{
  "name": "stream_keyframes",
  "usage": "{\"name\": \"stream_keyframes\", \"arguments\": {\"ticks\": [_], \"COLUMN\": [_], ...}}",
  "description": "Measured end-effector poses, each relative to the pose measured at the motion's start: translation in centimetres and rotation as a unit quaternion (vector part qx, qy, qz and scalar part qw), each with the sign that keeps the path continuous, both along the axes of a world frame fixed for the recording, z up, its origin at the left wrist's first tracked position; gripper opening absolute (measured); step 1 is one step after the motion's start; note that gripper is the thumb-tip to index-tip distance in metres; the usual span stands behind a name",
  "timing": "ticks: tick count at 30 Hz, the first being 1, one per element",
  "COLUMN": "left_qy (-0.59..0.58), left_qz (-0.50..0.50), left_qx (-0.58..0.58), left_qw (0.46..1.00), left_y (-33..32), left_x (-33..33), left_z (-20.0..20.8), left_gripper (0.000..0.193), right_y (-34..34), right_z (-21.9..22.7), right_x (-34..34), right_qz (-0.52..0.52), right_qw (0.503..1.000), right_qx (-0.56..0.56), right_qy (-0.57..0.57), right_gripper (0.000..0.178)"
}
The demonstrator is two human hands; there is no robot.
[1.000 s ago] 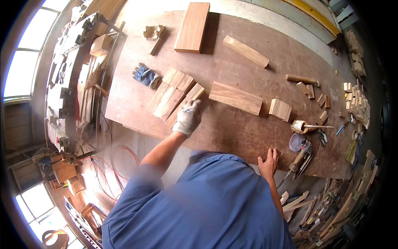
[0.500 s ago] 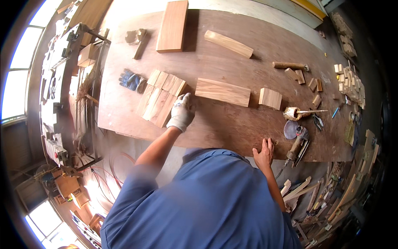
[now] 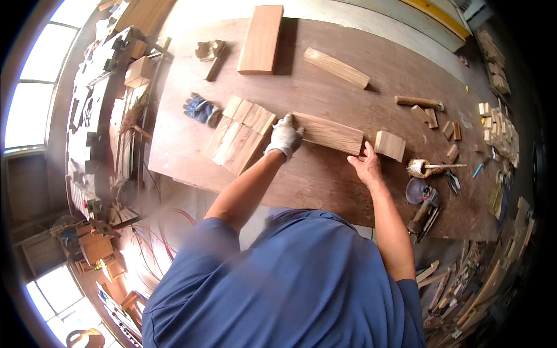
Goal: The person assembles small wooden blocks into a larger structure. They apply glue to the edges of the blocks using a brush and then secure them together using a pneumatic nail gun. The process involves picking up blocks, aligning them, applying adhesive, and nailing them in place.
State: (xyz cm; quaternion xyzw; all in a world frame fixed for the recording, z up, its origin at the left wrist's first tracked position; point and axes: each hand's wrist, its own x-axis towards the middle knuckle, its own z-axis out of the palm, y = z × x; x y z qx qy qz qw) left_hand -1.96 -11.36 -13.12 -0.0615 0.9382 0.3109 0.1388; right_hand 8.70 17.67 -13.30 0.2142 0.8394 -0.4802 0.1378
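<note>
A rectangular wooden block (image 3: 328, 132) with bold grain lies on the brown plywood table in front of me. My left hand (image 3: 286, 138), in a whitish work glove, has its fingers closed at the block's left end. At the right end, my bare right hand (image 3: 366, 167) has thumb and fingers around the near corner. Just past it sits a short wooden block (image 3: 390, 145), apart from the long one. To the left of my gloved hand, several wooden blocks (image 3: 241, 136) are set tightly side by side.
A large plank (image 3: 261, 40), a wooden bar (image 3: 336, 68) and a blue glove (image 3: 201, 108) lie farther back. At right are a hammer (image 3: 419, 102), a brush in a pot (image 3: 419, 168), pliers (image 3: 453, 182), an angle grinder (image 3: 424, 210) and small offcuts (image 3: 452, 130).
My left hand has moved right from the grouped blocks to the long block's left end. My right hand has risen from the table's near edge to its right end.
</note>
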Motion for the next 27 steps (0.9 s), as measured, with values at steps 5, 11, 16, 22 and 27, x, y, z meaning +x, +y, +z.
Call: {"name": "stream_keyframes", "arguments": {"ticks": [5,11,16,22,27], "left_qy": [-0.024,-0.048,0.007,0.011,0.108], "left_qz": [0.001,-0.041,-0.103,-0.033,-0.075], "left_qx": [-0.020,-0.032,0.015,0.062,0.058], "left_qw": [1.000,0.997,0.995,0.997,0.990], "left_y": [0.8,1.4,1.9,1.3,1.9], "left_x": [0.2,1.2,1.6,3.9,3.9], "left_z": [1.6,2.2,0.6,0.8,4.2], "left_gripper": [0.074,0.075,0.065,0.074,0.068], "right_y": [0.8,0.2,-0.2,-2.0,-2.0], "right_z": [-1.4,0.3,-0.6,0.2,2.4], "right_x": [-1.5,2.1,7.7,10.4,11.5], "right_qz": [0.023,0.006,-0.041,-0.083,-0.109], "right_qw": [0.999,0.995,0.988,0.985,0.980], "right_qx": [-0.036,-0.096,-0.140,-0.150,-0.138], "right_qy": [0.010,0.031,0.057,0.033,0.093], "right_gripper": [0.097,0.092,0.080,0.053,0.064]}}
